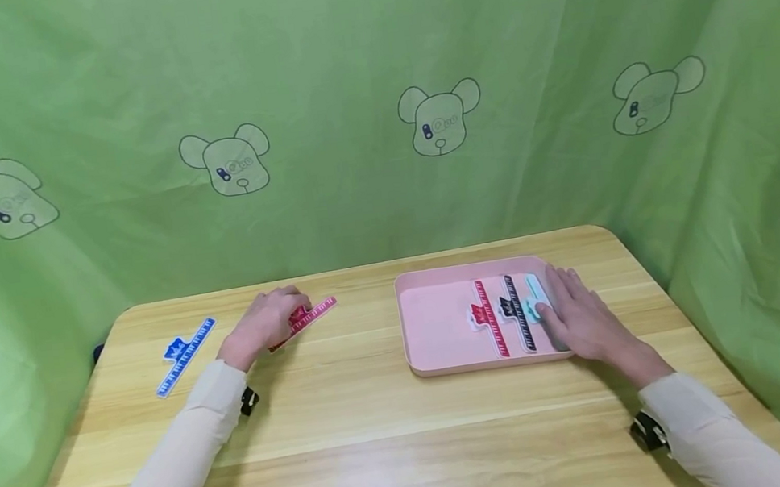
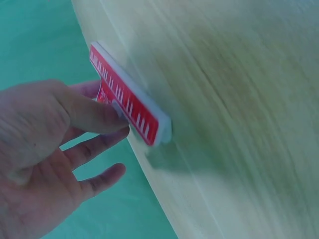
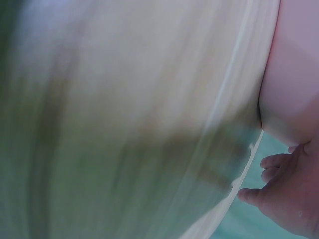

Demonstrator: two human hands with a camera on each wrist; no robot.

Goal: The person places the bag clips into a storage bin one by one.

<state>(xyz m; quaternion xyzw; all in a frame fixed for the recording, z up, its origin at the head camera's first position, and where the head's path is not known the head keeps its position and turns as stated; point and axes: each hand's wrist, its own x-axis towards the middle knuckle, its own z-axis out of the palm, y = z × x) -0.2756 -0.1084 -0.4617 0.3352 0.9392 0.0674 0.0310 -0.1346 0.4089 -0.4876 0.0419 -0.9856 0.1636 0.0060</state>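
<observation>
My left hand pinches a red clip with a piano-key print between thumb and fingers by its shaped handle. In the left wrist view, the long bar of this clip tilts above the wood, its shadow beneath. My right hand rests along the right rim of a pink tray, fingers extended and thumb over the inside. In the tray lie another red clip, a black clip and a mint clip, side by side. A blue clip lies on the table, left of my left hand.
The light wood table has rounded far corners. A green curtain with bear-head drawings hangs behind it and along both sides.
</observation>
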